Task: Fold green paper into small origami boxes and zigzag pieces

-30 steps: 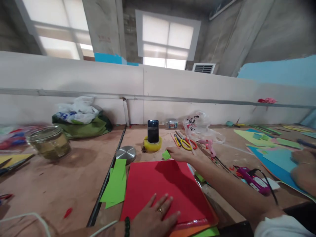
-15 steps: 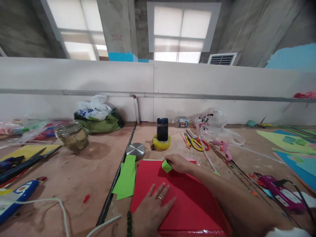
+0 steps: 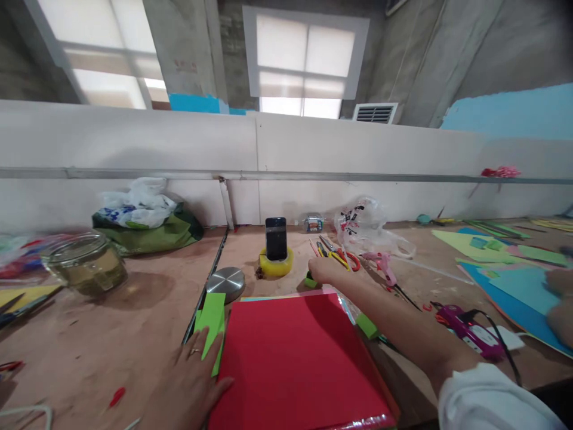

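Note:
My right hand (image 3: 329, 272) reaches past the far edge of the red paper (image 3: 295, 352), its fingers closed on a small folded green paper piece (image 3: 310, 282). Part of that piece is hidden by the fingers. My left hand (image 3: 190, 379) lies flat with fingers apart, its fingertips on the green paper strips (image 3: 213, 310) left of the red paper. The thumb touches the red paper's left edge. Another green paper piece (image 3: 367, 326) sits beside the red paper, under my right forearm.
A phone (image 3: 276, 239) leans in a yellow tape roll (image 3: 276, 266), near a round metal lid (image 3: 226, 283). Scissors (image 3: 351, 260), a pink glue gun (image 3: 382, 266) and a purple power strip (image 3: 470, 328) lie to the right. A glass jar (image 3: 87, 266) stands left. Another person's hands (image 3: 561, 304) show at the right edge.
My left hand has slid left from the red paper to the green strips. My right hand has carried the green piece beyond the red paper's far edge. The view has turned right.

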A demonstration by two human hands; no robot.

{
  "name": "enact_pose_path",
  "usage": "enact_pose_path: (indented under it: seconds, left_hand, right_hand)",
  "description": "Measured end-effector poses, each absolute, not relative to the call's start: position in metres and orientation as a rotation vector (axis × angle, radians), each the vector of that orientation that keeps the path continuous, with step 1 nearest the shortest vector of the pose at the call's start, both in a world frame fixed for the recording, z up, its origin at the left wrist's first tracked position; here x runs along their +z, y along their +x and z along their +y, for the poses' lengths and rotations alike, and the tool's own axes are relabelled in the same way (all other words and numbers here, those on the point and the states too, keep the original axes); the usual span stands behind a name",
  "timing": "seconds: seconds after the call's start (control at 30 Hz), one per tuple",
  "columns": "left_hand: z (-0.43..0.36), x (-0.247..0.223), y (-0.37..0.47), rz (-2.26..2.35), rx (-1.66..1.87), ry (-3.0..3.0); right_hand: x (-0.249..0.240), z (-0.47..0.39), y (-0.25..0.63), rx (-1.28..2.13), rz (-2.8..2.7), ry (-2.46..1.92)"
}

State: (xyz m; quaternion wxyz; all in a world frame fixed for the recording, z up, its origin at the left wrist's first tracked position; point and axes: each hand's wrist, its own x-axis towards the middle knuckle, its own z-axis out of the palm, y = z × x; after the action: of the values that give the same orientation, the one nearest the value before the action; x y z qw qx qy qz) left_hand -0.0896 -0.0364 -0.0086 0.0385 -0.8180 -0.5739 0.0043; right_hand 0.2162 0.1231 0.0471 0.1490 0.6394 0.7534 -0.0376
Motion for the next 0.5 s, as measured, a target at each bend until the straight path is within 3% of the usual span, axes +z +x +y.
enact_pose_path:
  seconds: [0.3, 0.5]
  left_hand:
    - [-0.036, -0.014, -0.098, -1.923, 0.034, -2.351]
    - [-0.037, 0.007, -0.080, -1.945, 0.225, -2.325]
  right_hand:
    - [0.084, 0.061, 0.221, -0.018, 2.474, 1.805]
    - [0.041, -0.025, 0.239, -0.331, 2.967, 1.406]
